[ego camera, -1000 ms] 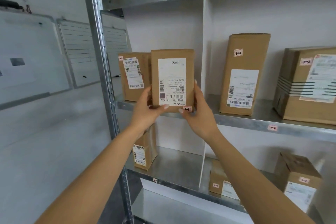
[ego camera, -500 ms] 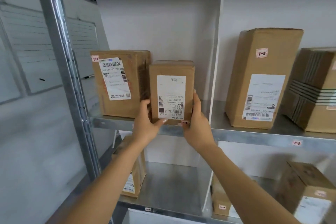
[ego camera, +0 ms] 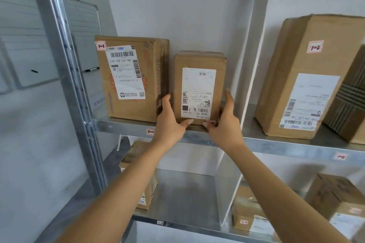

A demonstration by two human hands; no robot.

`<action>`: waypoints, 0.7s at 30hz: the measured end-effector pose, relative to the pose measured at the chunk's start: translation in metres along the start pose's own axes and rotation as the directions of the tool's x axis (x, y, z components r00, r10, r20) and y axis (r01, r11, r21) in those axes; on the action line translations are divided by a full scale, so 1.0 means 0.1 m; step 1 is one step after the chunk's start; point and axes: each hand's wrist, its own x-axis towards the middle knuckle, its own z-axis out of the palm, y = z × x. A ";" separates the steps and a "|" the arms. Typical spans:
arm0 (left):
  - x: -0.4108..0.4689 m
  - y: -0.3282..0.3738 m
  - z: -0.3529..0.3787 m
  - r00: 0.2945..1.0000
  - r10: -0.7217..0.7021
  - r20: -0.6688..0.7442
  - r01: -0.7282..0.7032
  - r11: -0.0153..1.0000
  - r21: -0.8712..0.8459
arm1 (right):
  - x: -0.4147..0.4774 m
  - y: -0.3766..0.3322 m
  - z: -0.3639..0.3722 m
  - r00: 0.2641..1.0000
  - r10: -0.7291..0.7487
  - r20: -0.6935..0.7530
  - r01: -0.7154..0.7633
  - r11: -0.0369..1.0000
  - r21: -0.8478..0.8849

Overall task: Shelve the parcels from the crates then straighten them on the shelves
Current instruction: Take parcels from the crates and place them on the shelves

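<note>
A small parcel (ego camera: 199, 89) stands upright, long axis vertical, near the front of the shelf (ego camera: 122, 125) in the bay tagged 1-1. The left hand (ego camera: 169, 124) and right hand (ego camera: 225, 126) clasp it low, thumbs on its front, fingers together up its sides. The bay also holds a larger parcel (ego camera: 132, 77), just beside the left fingers; a white divider (ego camera: 254, 65) stands to the right.

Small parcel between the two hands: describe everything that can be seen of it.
The small parcel is a brown cardboard box standing upright on the metal shelf, near its front edge. A white barcoded label covers most of its front, upside down; a pink sticker sits at the lower right corner. Its top looks slightly crumpled. The left hand and right hand grip its lower sides, thumbs on the front. A larger parcel stands left, a white divider right.
</note>
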 end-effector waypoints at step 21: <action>-3.42 0.50 -1.27 0.653 -0.286 -0.701 0.529 0.835 0.152 | -1.95 -0.29 0.62 0.715 -0.542 0.442 0.191 0.759 0.622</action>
